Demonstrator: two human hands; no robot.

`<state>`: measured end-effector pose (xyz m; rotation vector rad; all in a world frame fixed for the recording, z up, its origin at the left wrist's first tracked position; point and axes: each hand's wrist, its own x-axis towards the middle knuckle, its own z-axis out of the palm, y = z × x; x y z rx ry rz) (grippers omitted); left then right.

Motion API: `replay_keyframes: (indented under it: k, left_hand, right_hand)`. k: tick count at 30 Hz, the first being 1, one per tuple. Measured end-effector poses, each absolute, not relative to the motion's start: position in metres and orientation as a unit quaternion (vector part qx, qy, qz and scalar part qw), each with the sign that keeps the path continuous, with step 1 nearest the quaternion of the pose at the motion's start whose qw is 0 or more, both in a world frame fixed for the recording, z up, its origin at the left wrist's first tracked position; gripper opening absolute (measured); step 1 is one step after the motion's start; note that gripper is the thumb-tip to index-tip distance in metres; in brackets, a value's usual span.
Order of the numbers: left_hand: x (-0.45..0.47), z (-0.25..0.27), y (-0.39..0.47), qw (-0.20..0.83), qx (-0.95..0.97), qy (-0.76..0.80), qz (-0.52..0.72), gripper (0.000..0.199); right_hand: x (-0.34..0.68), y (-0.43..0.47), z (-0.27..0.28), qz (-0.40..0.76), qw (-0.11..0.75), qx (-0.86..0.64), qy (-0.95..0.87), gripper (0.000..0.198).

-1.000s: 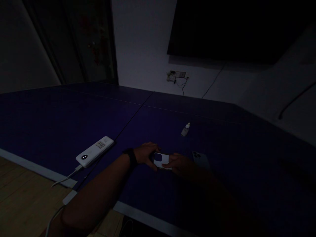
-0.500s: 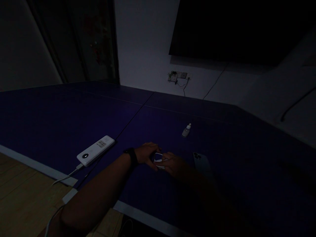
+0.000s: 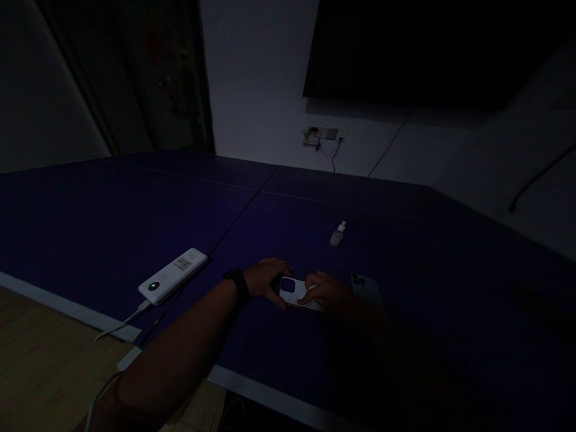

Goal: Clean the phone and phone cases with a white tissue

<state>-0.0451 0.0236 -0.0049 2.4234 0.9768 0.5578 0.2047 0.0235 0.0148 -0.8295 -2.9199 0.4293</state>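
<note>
A white phone case (image 3: 294,297) lies on the blue table, with the table's blue showing through its camera cutout. My left hand (image 3: 269,281), a dark watch on its wrist, grips the case's left end between thumb and fingers. Curled over the right part of the case is my right hand (image 3: 324,292), its thumb on the pale surface. Whether a small thing is pinched in those fingers is hidden. A phone (image 3: 366,290) with its camera lenses up lies right behind my right hand. Farther back, a small clear bottle (image 3: 336,237) with a white top lies or stands; the dimness blurs which.
To the left, a white power bank (image 3: 173,277) with a round display lies on the blue table (image 3: 243,240), its white cable (image 3: 119,327) running over the front edge. A wall with sockets (image 3: 326,134) and a large dark screen (image 3: 405,54) stands behind.
My right hand has slid to the right along the case, baring its cutout and more of its white surface. My left hand stays at the left end. The view has shifted slightly.
</note>
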Motion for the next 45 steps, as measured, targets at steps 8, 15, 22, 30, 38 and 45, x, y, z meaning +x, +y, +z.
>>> replay_keyframes:
  k: [8,15,22,30,38,45]
  left_hand:
    - [-0.046,-0.005,0.025,0.233,0.884,0.353,0.198,0.081]
    - [-0.046,-0.004,0.025,0.235,0.883,0.356,0.196,0.08]
    - [-0.047,-0.002,0.025,0.246,0.88,0.357,0.196,0.08]
    - [-0.047,-0.003,0.023,0.245,0.88,0.35,0.206,0.076]
    - [-0.048,-0.004,0.025,0.244,0.881,0.351,0.204,0.076]
    - [-0.048,-0.004,0.025,0.247,0.882,0.35,0.197,0.078]
  right_hand:
    - [0.201,0.02,0.02,0.09,0.022,-0.286,-0.954,0.037]
    - [0.21,0.022,0.015,0.114,0.043,-0.281,-0.952,0.038]
    - [0.221,0.021,0.016,0.114,0.046,-0.277,-0.953,0.036]
    - [0.227,0.021,0.018,0.103,0.018,-0.289,-0.952,0.04]
    - [0.227,0.019,0.023,0.065,0.009,-0.307,-0.949,0.039]
    - [0.222,0.013,0.024,0.055,0.025,-0.305,-0.95,0.043]
